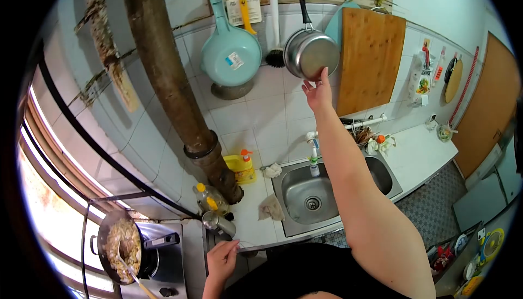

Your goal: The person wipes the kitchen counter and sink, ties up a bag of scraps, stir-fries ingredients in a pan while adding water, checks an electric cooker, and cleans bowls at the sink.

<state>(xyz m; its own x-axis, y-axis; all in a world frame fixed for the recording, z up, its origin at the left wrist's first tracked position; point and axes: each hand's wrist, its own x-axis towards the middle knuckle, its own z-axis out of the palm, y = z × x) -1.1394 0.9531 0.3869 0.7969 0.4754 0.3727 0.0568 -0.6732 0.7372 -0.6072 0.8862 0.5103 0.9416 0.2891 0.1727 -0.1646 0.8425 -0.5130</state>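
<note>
A steel saucepan (pixel 311 54) hangs base outward on the wall, its black handle up at a hook. My right hand (pixel 318 91) reaches up to its lower edge, one digit against the base and the other fingers curled by the rim. Low at the counter's front, my left hand (pixel 220 261) is closed with nothing visible in it. Nearest to it stands a metal cylindrical container (pixel 219 224). On the stove at the left, a wok (pixel 101 244) holds chopped food (pixel 121 239) with a wooden-handled spatula (pixel 133 277) in it.
Beside the saucepan hang a turquoise pan (pixel 231 56), a brush (pixel 275 26) and a wooden cutting board (pixel 373 54). Below are a steel sink (pixel 305 201), a cloth (pixel 271 207), an oil bottle (pixel 210 198) and a yellow jug (pixel 239 168). A thick pipe (pixel 174 70) crosses the left.
</note>
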